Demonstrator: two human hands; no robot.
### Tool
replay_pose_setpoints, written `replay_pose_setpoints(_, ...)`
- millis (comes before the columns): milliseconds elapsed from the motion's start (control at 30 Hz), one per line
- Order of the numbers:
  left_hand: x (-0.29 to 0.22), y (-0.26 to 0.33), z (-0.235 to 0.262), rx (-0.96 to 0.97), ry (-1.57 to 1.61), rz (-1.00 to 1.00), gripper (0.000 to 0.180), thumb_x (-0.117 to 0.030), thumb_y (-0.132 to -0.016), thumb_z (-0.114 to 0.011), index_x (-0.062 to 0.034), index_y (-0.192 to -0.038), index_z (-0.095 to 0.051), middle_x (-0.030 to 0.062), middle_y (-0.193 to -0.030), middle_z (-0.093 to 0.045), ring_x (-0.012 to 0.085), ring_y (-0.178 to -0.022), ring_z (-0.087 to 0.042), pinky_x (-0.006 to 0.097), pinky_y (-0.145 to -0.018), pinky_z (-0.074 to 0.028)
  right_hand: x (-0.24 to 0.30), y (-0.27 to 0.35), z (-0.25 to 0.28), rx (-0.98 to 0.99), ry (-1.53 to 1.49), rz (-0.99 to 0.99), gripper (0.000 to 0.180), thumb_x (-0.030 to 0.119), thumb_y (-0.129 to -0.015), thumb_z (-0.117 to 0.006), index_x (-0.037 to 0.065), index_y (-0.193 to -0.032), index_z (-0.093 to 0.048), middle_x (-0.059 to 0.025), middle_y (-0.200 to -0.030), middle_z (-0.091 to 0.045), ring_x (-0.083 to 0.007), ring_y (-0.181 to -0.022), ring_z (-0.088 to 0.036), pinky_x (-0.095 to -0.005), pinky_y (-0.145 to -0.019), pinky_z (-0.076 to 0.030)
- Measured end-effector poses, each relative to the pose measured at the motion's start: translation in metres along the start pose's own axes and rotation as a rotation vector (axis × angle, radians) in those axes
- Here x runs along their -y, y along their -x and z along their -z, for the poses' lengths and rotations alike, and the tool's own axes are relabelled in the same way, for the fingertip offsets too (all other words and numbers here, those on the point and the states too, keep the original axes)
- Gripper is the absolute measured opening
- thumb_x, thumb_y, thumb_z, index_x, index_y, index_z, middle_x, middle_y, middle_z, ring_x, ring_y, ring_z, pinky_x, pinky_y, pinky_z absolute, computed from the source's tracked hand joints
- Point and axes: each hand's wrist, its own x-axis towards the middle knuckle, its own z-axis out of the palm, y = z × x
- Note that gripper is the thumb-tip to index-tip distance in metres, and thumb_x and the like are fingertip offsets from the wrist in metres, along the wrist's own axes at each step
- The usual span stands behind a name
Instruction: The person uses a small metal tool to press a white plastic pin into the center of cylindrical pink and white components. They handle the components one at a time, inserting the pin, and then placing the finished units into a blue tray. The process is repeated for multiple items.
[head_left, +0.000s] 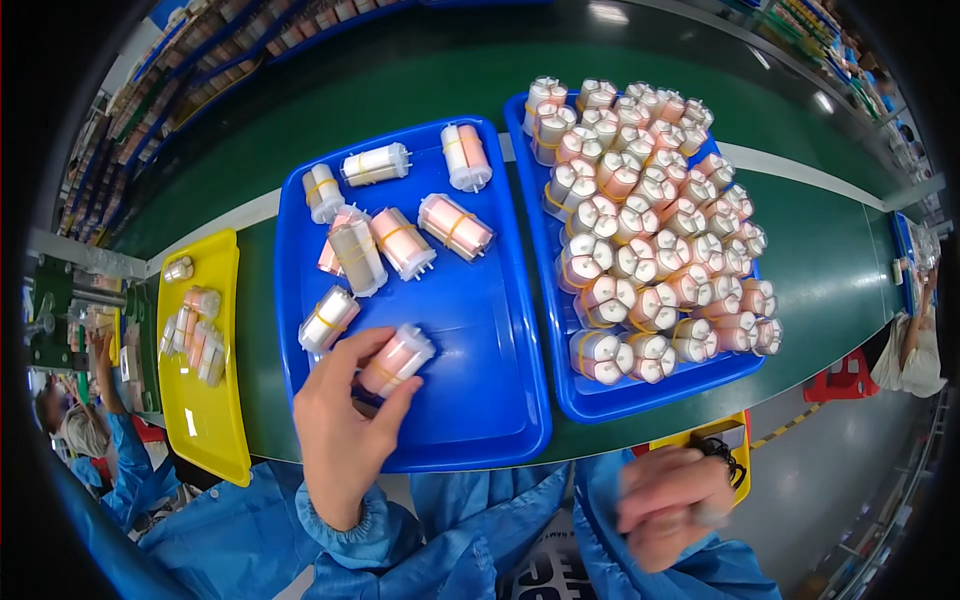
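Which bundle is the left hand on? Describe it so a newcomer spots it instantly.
Start at the left blue tray, the sparsely filled one beside the packed blue tray. Near its front-left corner lies a banded bundle of pinkish-white cylinders. It is the only bundle with the left hand gripping it; the loose bundles lie untouched farther back.
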Motion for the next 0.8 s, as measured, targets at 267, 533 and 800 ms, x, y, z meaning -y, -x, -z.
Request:
replay_pose_setpoints(267,-0.043,0.006,-0.027,-0.144,0.751,0.000,0.054,0.000,-0.077,-0.073,0.0032,-0.124,-0.046,0.0164,-0.112,-0.061,0.0205,-0.101,-0.062,0.030,-0.082,-0.050,-0.017,-0.032,-0.034,0.272,0.129,-0.168,0.029,-0.001,-0.081,-0.067,-0.001,-0.110,-0.062,-0.0027,-0.069,-0.062,-0.0036,-0.051,-0.053,-0.0181,-0.047,-0.039)
replay_pose_setpoints(533,-0.030,-0.001,-0.030,-0.296,0.522,-0.258,0.052,-0.015,-0.070,-0.076,0.0066,-0.112,-0.056,0.0148,-0.096,-0.062,0.0187,-0.079,-0.060,0.029,-0.070,-0.048,-0.045,-0.055,-0.050,0.431,-0.078,-0.445,0.048,0.005,-0.088,-0.062,0.000,-0.131,-0.042,0.0013,-0.071,-0.050,-0.0012,-0.058,-0.041,-0.0184,-0.052,-0.032)
replay_pose_setpoints(800,-0.022,0.005,-0.033,-0.193,0.569,-0.230,0.065,-0.024,-0.062,-0.088,0.0031,-0.112,-0.055,0.0106,-0.091,-0.062,0.0132,-0.073,-0.056,0.024,-0.065,-0.043,-0.055,-0.060,-0.053,0.370,-0.260,-0.516,0.045,0.004,-0.087,-0.063,0.002,-0.129,-0.046,0.0008,-0.083,-0.051,-0.0010,-0.061,-0.041,-0.0187,-0.055,-0.033)
